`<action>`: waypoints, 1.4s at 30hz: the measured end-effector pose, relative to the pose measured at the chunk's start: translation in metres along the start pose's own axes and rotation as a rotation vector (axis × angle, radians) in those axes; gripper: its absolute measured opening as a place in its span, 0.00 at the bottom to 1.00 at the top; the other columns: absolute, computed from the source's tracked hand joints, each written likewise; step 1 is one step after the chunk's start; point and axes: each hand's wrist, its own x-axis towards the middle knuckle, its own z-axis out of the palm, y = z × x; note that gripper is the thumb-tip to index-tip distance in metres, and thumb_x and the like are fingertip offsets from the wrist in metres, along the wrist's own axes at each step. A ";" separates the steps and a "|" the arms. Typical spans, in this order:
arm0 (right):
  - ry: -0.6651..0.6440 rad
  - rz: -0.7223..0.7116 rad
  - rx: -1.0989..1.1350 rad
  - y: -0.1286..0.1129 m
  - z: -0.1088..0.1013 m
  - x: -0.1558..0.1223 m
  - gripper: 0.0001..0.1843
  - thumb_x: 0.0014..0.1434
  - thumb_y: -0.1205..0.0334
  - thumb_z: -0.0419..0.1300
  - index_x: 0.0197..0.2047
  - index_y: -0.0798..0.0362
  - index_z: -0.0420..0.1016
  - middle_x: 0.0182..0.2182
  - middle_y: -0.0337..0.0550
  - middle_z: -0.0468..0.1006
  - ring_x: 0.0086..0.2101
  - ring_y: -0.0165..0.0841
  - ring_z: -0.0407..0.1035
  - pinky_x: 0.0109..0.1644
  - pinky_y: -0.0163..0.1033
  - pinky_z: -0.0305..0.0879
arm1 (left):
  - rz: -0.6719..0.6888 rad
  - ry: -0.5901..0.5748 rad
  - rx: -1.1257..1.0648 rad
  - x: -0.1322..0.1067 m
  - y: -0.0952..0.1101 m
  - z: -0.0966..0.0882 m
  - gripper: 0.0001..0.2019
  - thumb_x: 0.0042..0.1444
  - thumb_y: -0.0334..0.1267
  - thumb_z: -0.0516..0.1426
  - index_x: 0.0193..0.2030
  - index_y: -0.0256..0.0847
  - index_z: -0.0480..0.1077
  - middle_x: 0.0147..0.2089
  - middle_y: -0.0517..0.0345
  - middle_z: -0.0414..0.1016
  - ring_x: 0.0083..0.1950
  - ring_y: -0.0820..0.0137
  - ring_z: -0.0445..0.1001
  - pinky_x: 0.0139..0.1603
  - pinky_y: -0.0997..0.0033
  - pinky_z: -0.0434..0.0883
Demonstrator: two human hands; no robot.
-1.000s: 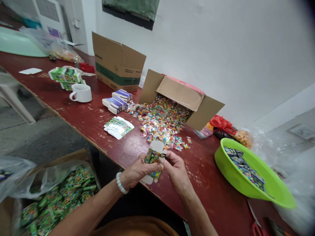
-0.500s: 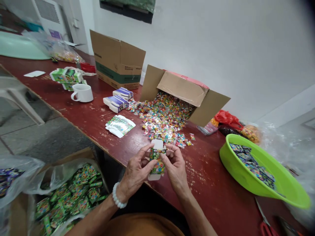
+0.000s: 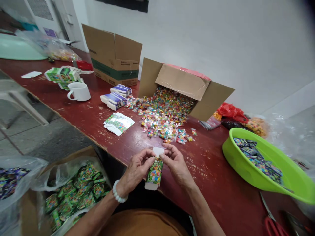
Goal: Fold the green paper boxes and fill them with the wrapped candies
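A small green printed candy box (image 3: 155,171) is held between my two hands over the table's front edge, its white end flaps standing out at top and bottom. My left hand (image 3: 137,168) pinches its upper left side, thumb on the front. On the upper right, my right hand (image 3: 176,164) has thumb and fingers closed near the top flap (image 3: 158,151). Just beyond lie many wrapped candies (image 3: 169,121), spilling from a tipped cardboard box (image 3: 180,82). Flattened green and white cartons (image 3: 119,123) rest to the left of them.
Purple boxes (image 3: 114,100), a white mug (image 3: 79,91) and green boxes (image 3: 62,74) stand further left on the red table (image 3: 201,170). At right are a lime-green basin (image 3: 242,173) of packets and red-handled scissors (image 3: 272,226). A bag-lined carton (image 3: 90,151) of filled green boxes sits below left.
Both hands have shifted toward the candy box's top end, uncovering more of its front. The box sits slightly lower and tilts more. The camera view has moved a little.
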 end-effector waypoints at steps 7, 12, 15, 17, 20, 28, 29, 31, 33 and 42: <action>0.021 -0.104 -0.112 0.001 0.001 -0.008 0.11 0.50 0.55 0.69 0.30 0.53 0.76 0.26 0.37 0.76 0.28 0.30 0.68 0.33 0.34 0.65 | -0.229 -0.147 -0.430 -0.007 -0.005 0.002 0.28 0.54 0.49 0.64 0.57 0.47 0.58 0.38 0.59 0.73 0.31 0.70 0.75 0.30 0.74 0.70; -0.067 -0.215 -0.297 -0.002 0.000 -0.012 0.09 0.58 0.54 0.63 0.33 0.51 0.77 0.30 0.41 0.78 0.31 0.33 0.71 0.37 0.38 0.67 | -0.412 -0.211 -0.559 -0.008 -0.009 0.010 0.25 0.60 0.57 0.54 0.55 0.41 0.62 0.33 0.52 0.75 0.24 0.66 0.75 0.25 0.71 0.71; -0.121 -0.255 -0.347 -0.005 0.000 -0.012 0.11 0.60 0.55 0.61 0.29 0.52 0.75 0.36 0.44 0.80 0.39 0.37 0.73 0.45 0.41 0.68 | -0.403 -0.178 -0.527 -0.004 -0.009 0.012 0.26 0.63 0.56 0.51 0.60 0.41 0.61 0.30 0.54 0.75 0.22 0.69 0.73 0.21 0.75 0.69; -0.110 -0.187 -0.321 -0.005 0.000 -0.012 0.09 0.58 0.55 0.63 0.32 0.53 0.75 0.37 0.44 0.81 0.35 0.35 0.74 0.41 0.39 0.69 | -0.372 -0.186 -0.482 -0.003 -0.009 0.012 0.27 0.63 0.58 0.48 0.60 0.40 0.63 0.28 0.55 0.74 0.21 0.71 0.72 0.20 0.77 0.67; -0.133 -0.077 -0.314 -0.006 0.003 -0.009 0.10 0.57 0.56 0.64 0.38 0.53 0.77 0.33 0.42 0.81 0.24 0.29 0.70 0.30 0.35 0.67 | -0.336 -0.204 -0.419 -0.002 -0.011 0.012 0.30 0.63 0.61 0.46 0.59 0.38 0.66 0.28 0.55 0.74 0.20 0.73 0.71 0.20 0.77 0.67; -0.065 0.008 -0.229 -0.008 0.004 -0.003 0.12 0.53 0.53 0.66 0.31 0.55 0.77 0.22 0.38 0.76 0.22 0.29 0.68 0.29 0.34 0.65 | -0.321 -0.162 -0.287 -0.002 -0.014 0.014 0.35 0.59 0.66 0.47 0.48 0.32 0.73 0.26 0.53 0.73 0.18 0.73 0.69 0.18 0.77 0.65; -0.080 -0.035 -0.264 -0.008 0.004 -0.006 0.12 0.55 0.53 0.65 0.31 0.55 0.77 0.25 0.40 0.78 0.24 0.30 0.69 0.30 0.35 0.66 | -0.313 -0.156 -0.283 -0.003 -0.014 0.013 0.34 0.59 0.65 0.47 0.49 0.32 0.72 0.25 0.53 0.73 0.18 0.73 0.69 0.17 0.77 0.65; -0.146 -0.171 -0.338 -0.006 0.005 -0.015 0.11 0.59 0.54 0.62 0.33 0.53 0.77 0.34 0.44 0.80 0.34 0.34 0.73 0.39 0.38 0.69 | -0.297 -0.146 -0.301 -0.004 -0.015 0.012 0.32 0.60 0.63 0.49 0.54 0.34 0.70 0.24 0.55 0.72 0.17 0.73 0.68 0.17 0.77 0.65; -0.204 -0.294 -0.386 -0.003 0.005 -0.023 0.10 0.62 0.56 0.59 0.35 0.51 0.77 0.42 0.46 0.79 0.44 0.36 0.72 0.47 0.40 0.68 | -0.290 -0.127 -0.345 -0.006 -0.017 0.012 0.30 0.60 0.61 0.50 0.57 0.37 0.68 0.26 0.56 0.73 0.19 0.72 0.69 0.18 0.77 0.67; 0.156 -0.236 -0.918 0.031 -0.039 0.027 0.13 0.63 0.53 0.55 0.39 0.52 0.76 0.38 0.46 0.75 0.39 0.36 0.70 0.45 0.40 0.66 | -0.310 -0.034 -0.453 0.002 -0.017 0.006 0.22 0.57 0.47 0.61 0.55 0.43 0.63 0.38 0.55 0.75 0.30 0.71 0.74 0.29 0.74 0.73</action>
